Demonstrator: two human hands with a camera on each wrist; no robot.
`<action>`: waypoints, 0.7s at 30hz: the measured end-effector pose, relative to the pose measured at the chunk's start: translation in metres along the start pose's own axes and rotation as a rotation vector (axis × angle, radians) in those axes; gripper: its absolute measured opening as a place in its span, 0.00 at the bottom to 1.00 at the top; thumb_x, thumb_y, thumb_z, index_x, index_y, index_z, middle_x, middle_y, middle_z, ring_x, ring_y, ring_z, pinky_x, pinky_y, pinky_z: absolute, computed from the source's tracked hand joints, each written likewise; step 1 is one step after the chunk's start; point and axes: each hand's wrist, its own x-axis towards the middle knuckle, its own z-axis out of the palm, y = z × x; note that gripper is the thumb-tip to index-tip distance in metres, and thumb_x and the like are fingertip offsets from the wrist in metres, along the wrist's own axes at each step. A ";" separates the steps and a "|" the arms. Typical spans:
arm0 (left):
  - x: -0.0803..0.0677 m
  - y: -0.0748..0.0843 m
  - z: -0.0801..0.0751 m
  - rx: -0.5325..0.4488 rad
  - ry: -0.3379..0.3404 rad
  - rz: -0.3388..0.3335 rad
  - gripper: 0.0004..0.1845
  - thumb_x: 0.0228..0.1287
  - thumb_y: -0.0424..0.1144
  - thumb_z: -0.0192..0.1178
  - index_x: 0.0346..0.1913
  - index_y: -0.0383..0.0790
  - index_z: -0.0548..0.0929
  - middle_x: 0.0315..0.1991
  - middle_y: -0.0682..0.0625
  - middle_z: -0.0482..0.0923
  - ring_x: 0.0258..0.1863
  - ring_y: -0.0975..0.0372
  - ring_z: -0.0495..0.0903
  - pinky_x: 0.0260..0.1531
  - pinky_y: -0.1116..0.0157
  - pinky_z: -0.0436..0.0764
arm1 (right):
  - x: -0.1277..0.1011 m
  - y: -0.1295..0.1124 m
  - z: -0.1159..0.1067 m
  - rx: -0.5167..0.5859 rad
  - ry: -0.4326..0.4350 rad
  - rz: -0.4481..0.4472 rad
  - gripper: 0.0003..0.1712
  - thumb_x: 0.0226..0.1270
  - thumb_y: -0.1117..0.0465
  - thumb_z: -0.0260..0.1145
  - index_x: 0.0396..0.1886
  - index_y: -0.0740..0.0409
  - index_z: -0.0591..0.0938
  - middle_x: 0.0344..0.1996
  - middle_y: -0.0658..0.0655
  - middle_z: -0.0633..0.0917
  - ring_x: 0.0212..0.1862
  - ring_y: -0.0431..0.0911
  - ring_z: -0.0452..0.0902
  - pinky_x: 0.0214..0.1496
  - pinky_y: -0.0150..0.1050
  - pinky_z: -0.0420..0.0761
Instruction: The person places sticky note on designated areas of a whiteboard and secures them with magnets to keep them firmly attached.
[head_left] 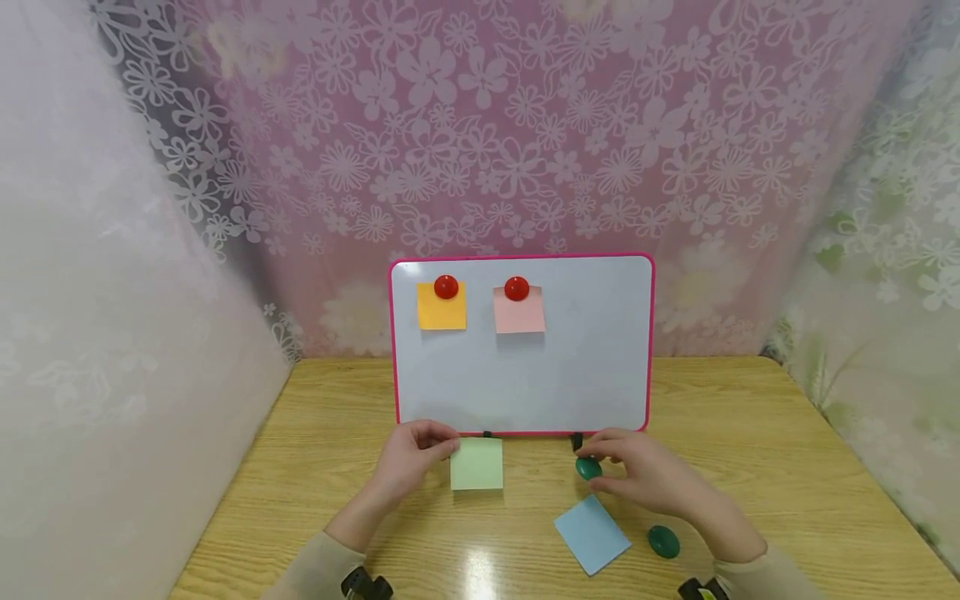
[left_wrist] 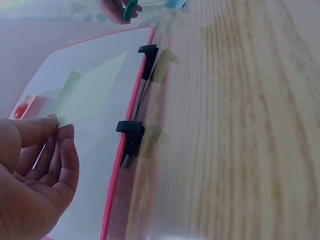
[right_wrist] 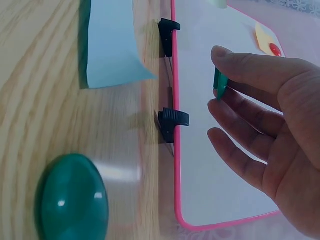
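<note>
A pink-framed whiteboard (head_left: 600, 367) stands on the wooden table (head_left: 750, 433). My left hand (head_left: 448, 446) pinches the left edge of a light green sticky note (head_left: 477, 464), held just in front of the board's bottom edge. In the left wrist view the left hand (left_wrist: 59, 125) grips that green note (left_wrist: 85, 95) by its corner. My right hand (head_left: 594, 458) pinches a dark green round magnet (head_left: 588, 468) near the board's lower right. In the right wrist view the right hand (right_wrist: 220, 95) holds that magnet (right_wrist: 219, 82) edge-on between thumb and fingers.
Red magnets (head_left: 446, 287) pin an orange note (head_left: 441, 312) and a pink note (head_left: 519, 315) to the board's top left. A blue note (head_left: 592, 533) and a second green magnet (head_left: 663, 542) lie on the table by my right wrist. Black clip feet (right_wrist: 172, 120) prop the board.
</note>
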 end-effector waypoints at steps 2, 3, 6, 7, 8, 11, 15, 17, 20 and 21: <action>0.001 0.000 -0.001 0.001 0.004 -0.005 0.05 0.73 0.35 0.71 0.46 0.38 0.92 0.41 0.47 0.89 0.42 0.55 0.86 0.49 0.48 0.87 | 0.001 -0.001 0.001 0.002 0.005 -0.004 0.22 0.66 0.62 0.81 0.59 0.57 0.88 0.54 0.47 0.87 0.49 0.41 0.83 0.48 0.45 0.88; 0.001 0.000 -0.002 0.002 0.007 -0.006 0.05 0.73 0.35 0.71 0.46 0.38 0.92 0.41 0.48 0.89 0.41 0.55 0.86 0.49 0.48 0.87 | 0.001 -0.001 0.001 0.000 0.009 -0.008 0.22 0.66 0.63 0.81 0.58 0.57 0.88 0.53 0.46 0.86 0.50 0.41 0.83 0.48 0.46 0.88; 0.002 0.000 -0.003 0.006 0.017 -0.001 0.05 0.72 0.35 0.71 0.45 0.37 0.92 0.40 0.48 0.89 0.41 0.56 0.86 0.48 0.49 0.87 | 0.003 -0.003 0.003 0.002 0.013 -0.016 0.22 0.66 0.62 0.81 0.58 0.57 0.88 0.52 0.45 0.86 0.51 0.42 0.84 0.49 0.46 0.88; 0.003 0.001 -0.004 0.006 0.020 -0.001 0.05 0.72 0.34 0.71 0.45 0.37 0.92 0.40 0.48 0.89 0.41 0.56 0.86 0.48 0.49 0.87 | 0.004 -0.004 0.003 0.003 0.011 -0.017 0.22 0.66 0.62 0.81 0.58 0.57 0.88 0.52 0.45 0.86 0.51 0.41 0.84 0.49 0.46 0.88; 0.003 0.001 -0.005 0.008 0.023 0.001 0.05 0.72 0.34 0.71 0.45 0.37 0.92 0.40 0.48 0.89 0.41 0.56 0.86 0.48 0.49 0.87 | 0.005 -0.004 0.004 0.005 0.008 -0.017 0.22 0.66 0.62 0.81 0.58 0.57 0.88 0.52 0.45 0.86 0.50 0.41 0.83 0.48 0.46 0.88; 0.003 0.001 -0.006 0.013 0.029 0.004 0.05 0.72 0.34 0.71 0.45 0.37 0.92 0.40 0.48 0.89 0.40 0.56 0.86 0.48 0.48 0.87 | 0.008 -0.007 0.005 0.006 -0.002 -0.017 0.22 0.66 0.62 0.80 0.59 0.56 0.88 0.53 0.45 0.86 0.50 0.40 0.83 0.48 0.44 0.88; 0.003 0.000 -0.008 0.020 0.038 0.001 0.05 0.73 0.34 0.70 0.46 0.38 0.92 0.40 0.48 0.89 0.40 0.56 0.86 0.48 0.46 0.87 | 0.012 -0.011 0.007 0.004 -0.010 -0.031 0.22 0.67 0.62 0.80 0.60 0.54 0.88 0.53 0.45 0.86 0.49 0.39 0.82 0.48 0.43 0.87; 0.003 0.000 -0.009 0.025 0.043 0.001 0.05 0.73 0.34 0.70 0.46 0.38 0.92 0.40 0.49 0.89 0.40 0.56 0.86 0.48 0.46 0.87 | 0.015 -0.013 0.008 0.011 -0.013 -0.042 0.22 0.67 0.63 0.80 0.59 0.54 0.88 0.52 0.45 0.86 0.49 0.39 0.82 0.48 0.44 0.87; 0.003 0.000 -0.010 0.031 0.047 0.006 0.05 0.72 0.34 0.71 0.46 0.37 0.92 0.40 0.48 0.89 0.40 0.56 0.86 0.49 0.47 0.87 | 0.018 -0.014 0.011 0.030 -0.019 -0.052 0.21 0.67 0.63 0.80 0.59 0.55 0.88 0.52 0.44 0.86 0.49 0.39 0.81 0.48 0.44 0.87; 0.003 0.001 -0.010 0.030 0.049 0.007 0.05 0.72 0.34 0.71 0.46 0.37 0.92 0.40 0.48 0.89 0.40 0.56 0.86 0.49 0.47 0.87 | 0.019 -0.015 0.011 0.032 -0.023 -0.054 0.21 0.67 0.63 0.80 0.59 0.56 0.88 0.52 0.44 0.86 0.49 0.39 0.81 0.49 0.44 0.87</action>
